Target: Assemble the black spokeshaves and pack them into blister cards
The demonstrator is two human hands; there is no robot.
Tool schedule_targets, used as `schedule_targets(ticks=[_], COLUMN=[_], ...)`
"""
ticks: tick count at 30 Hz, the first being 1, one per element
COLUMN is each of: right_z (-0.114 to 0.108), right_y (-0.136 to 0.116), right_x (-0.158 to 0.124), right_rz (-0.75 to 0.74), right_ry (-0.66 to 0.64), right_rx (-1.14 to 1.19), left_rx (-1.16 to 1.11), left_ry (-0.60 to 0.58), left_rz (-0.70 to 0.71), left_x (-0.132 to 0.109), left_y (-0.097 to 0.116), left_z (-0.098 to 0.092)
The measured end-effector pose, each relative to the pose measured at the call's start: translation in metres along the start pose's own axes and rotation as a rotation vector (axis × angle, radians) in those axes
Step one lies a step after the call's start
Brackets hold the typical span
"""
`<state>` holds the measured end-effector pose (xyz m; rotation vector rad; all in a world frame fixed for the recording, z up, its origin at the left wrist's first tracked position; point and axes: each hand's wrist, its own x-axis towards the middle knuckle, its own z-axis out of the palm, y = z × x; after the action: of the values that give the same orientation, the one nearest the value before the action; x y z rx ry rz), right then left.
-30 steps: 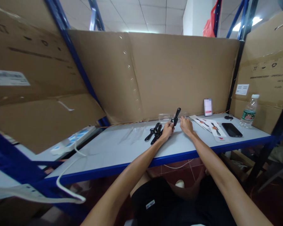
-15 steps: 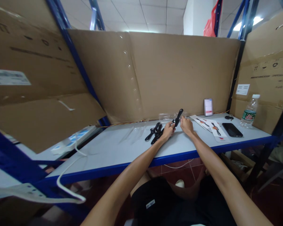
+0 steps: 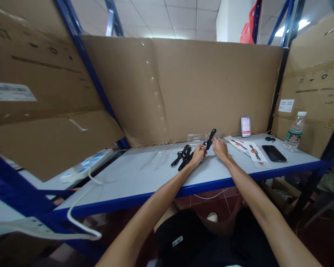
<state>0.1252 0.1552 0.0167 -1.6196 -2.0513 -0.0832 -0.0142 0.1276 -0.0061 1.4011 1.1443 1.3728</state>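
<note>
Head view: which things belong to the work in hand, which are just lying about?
Likely part of the work:
- black tool, gripped by the left hand; right hand close beside it
- similar black tools, piled
- clear plastic pieces
- printed cards picturing such a tool

Probably just lying about:
- black phone
- bottle
- upright lit screen
</note>
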Motion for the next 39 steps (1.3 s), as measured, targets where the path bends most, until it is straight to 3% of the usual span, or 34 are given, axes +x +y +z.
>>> schedule_targets(ticks=[16, 24, 32, 39], right_z=[-0.003, -0.002, -0.008, -0.008], right_y=[-0.002, -0.002, -0.019, -0.031], right_x=[-0.002, -0.004, -0.015, -0.023], right_rz=[0.002, -0.030, -0.237, -0.332], right_ry=[-0.024, -0.019, -0.037, -0.095], right_rx=[-0.029, -0.033, 0.104, 0.069], left_rx=[-0.168, -0.364, -0.430, -0.396], left_ry=[0.019, 0.149, 0.266, 0.207], left_rz=[-0.058, -0.071, 0.028, 0.078], left_x=[0.002, 0.010, 0.019, 0.020], left_y=[-0.001, -0.001, -0.006, -0.008], left_z=[-0.002, -0.014, -0.011, -0.012])
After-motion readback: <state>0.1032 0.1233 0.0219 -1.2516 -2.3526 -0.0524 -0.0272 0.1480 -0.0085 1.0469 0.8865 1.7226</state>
